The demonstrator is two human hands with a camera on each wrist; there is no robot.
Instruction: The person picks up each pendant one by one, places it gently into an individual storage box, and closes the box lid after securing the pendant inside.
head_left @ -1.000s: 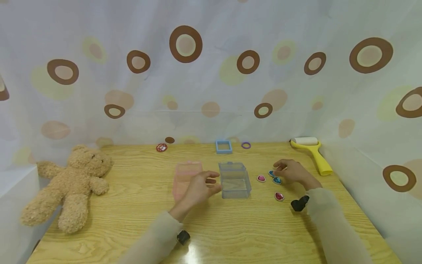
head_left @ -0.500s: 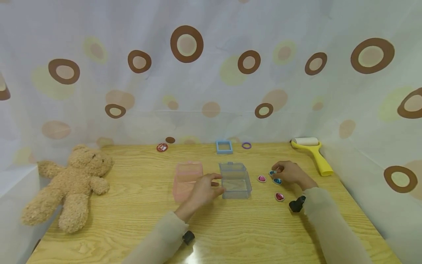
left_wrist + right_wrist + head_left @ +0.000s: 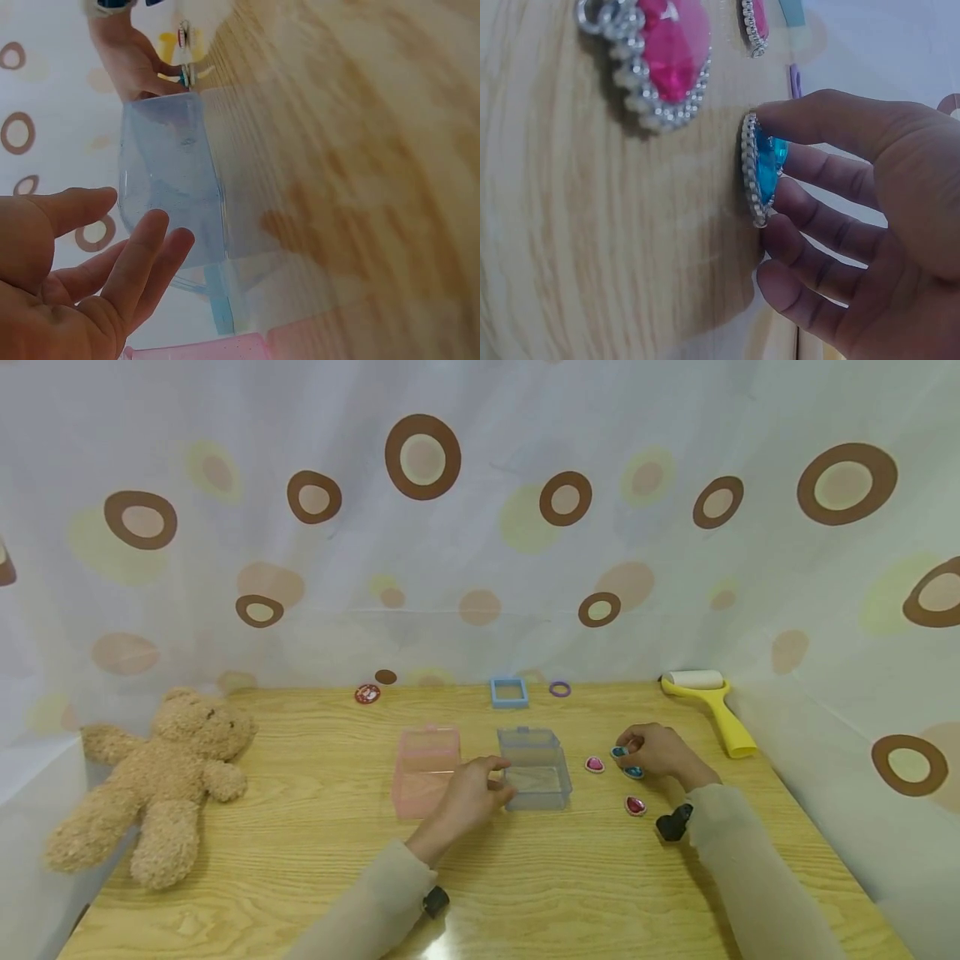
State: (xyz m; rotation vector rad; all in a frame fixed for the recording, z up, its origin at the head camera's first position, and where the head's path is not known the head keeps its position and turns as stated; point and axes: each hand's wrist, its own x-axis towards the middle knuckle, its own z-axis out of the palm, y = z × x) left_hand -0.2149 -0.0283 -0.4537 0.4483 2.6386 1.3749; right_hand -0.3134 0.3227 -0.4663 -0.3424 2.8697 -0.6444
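Observation:
My right hand (image 3: 660, 752) pinches a blue gem pendant (image 3: 765, 169) with a silver beaded rim, thumb on one edge and fingers at the other. A second blue gem pendant (image 3: 618, 752) lies just behind it, partly masked by the fingers. Left of these is a pink gem pendant (image 3: 595, 765); a red one (image 3: 635, 806) lies nearer the front. My left hand (image 3: 468, 793) hovers with relaxed fingers beside an open clear bluish box (image 3: 538, 802), holding nothing. An open clear pink box (image 3: 420, 806) stands to its left, partly covered by that hand.
A teddy bear (image 3: 168, 777) lies at the left of the wooden table (image 3: 300, 860). Along the back are a red round badge (image 3: 367, 694), a blue square frame (image 3: 509, 703), a purple ring (image 3: 559, 689) and a yellow-handled lint roller (image 3: 723, 714). A patterned curtain borders the table.
My right hand has shifted slightly left and its fingers have closed on the front blue pendant, which now sits a little tilted. My left hand has drifted slightly right along the bluish box.

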